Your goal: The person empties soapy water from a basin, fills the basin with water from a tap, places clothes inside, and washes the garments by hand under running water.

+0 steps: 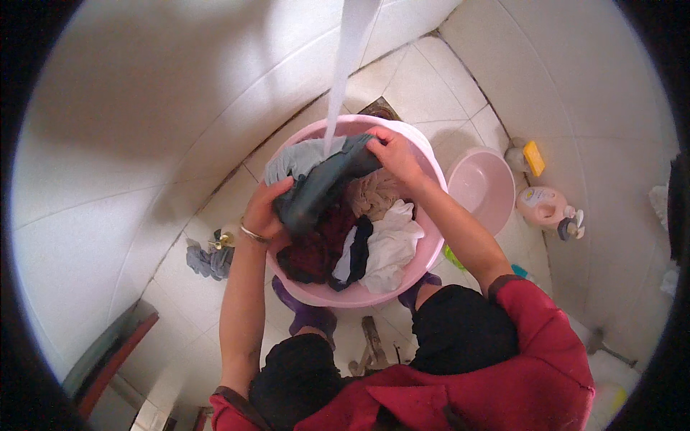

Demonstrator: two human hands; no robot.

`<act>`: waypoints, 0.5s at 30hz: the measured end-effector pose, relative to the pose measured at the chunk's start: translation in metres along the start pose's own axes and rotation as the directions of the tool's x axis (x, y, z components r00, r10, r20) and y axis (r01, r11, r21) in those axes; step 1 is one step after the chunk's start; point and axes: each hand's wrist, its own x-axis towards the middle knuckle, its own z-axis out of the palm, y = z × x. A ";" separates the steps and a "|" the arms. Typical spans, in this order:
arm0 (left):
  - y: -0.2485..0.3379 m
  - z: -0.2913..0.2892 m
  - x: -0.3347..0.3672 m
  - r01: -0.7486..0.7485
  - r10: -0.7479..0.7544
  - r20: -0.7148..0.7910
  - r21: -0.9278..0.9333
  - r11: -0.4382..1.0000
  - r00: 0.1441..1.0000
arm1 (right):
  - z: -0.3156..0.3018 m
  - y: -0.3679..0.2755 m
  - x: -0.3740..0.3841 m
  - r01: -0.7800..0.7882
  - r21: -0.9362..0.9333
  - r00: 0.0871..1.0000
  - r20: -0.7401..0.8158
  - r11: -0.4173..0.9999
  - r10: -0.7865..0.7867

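Note:
A dark grey-green garment with a light grey part is stretched between both hands over a large pink tub. My left hand, with a bangle at the wrist, is closed on its left end. The fingers of my right hand pinch its upper right edge. A white stream, which looks like water, comes down onto the cloth between the hands. Below in the tub lie a dark red garment, a beige one, a white one and a black-and-white piece.
A smaller pink basin stands right of the tub, beside a pink pump bottle and a yellow block by the wall. A floor drain is behind the tub. Grey cloth lies at the left wall. Purple footwear flanks the tub's near side.

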 end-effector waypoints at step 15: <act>0.011 0.003 -0.008 0.019 -0.031 -0.010 0.958 0.285 0.999 | -0.023 -0.056 -0.006 0.072 0.151 0.985 -0.168 0.986 -0.046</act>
